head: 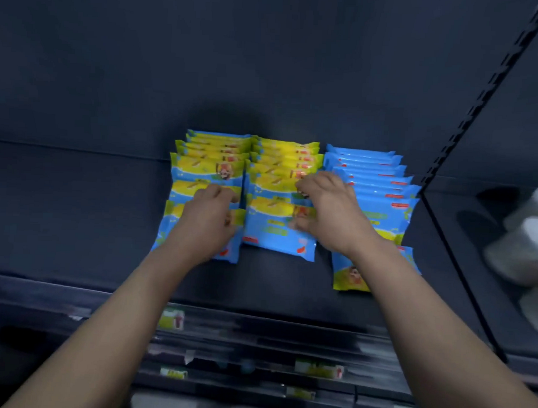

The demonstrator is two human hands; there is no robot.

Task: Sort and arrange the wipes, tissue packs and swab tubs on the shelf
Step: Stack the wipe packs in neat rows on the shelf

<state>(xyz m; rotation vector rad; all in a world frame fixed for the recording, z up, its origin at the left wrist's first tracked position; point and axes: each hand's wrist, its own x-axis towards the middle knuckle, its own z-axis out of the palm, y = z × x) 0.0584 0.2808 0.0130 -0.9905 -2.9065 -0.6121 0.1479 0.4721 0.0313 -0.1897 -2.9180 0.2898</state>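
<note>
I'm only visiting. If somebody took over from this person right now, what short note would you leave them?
Left hand: fingers curled on the front packs of the left row.
Right hand: thumb and fingers curled on the front packs of the middle row.
Done: three rows of wipes sit side by side on the shelf, including the right row.
Left: the loose front pack probably needs pushing back. The blurred white items in the next bay may still need sorting.

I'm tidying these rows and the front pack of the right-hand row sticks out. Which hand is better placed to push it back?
Right, most likely. The right hand is at the middle row, its forearm crossing just above that front pack. The left hand is on the left row, farther away.
</note>
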